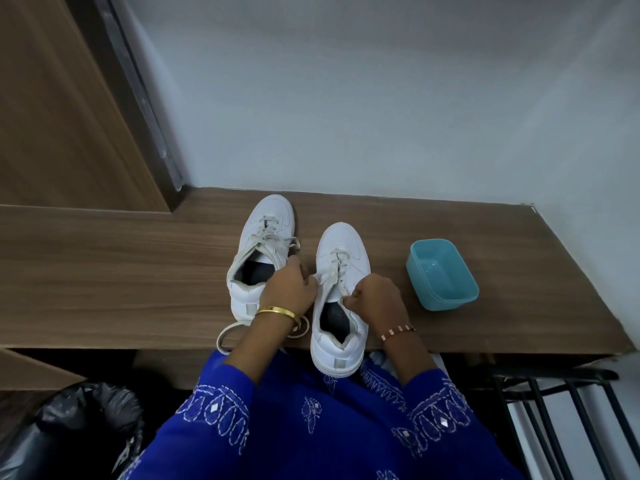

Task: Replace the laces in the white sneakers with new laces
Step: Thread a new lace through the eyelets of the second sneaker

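Note:
Two white sneakers stand on a wooden shelf, toes pointing away from me. The left sneaker (265, 233) is laced, with loose ends trailing. The right sneaker (341, 258) has its heel over the shelf's front edge. My left hand (289, 291) pinches a white lace (322, 278) at the right sneaker's left eyelets. My right hand (375, 297) pinches the lace at the shoe's right eyelets near the tongue. A loose loop of lace (230, 332) lies on the shelf under my left wrist.
A light blue plastic tub (441, 273) stands open to the right of the shoes. The wooden shelf (121, 265) meets a white wall behind. A bin with a black bag (65, 434) sits at lower left, and a black metal rack (561, 410) at lower right.

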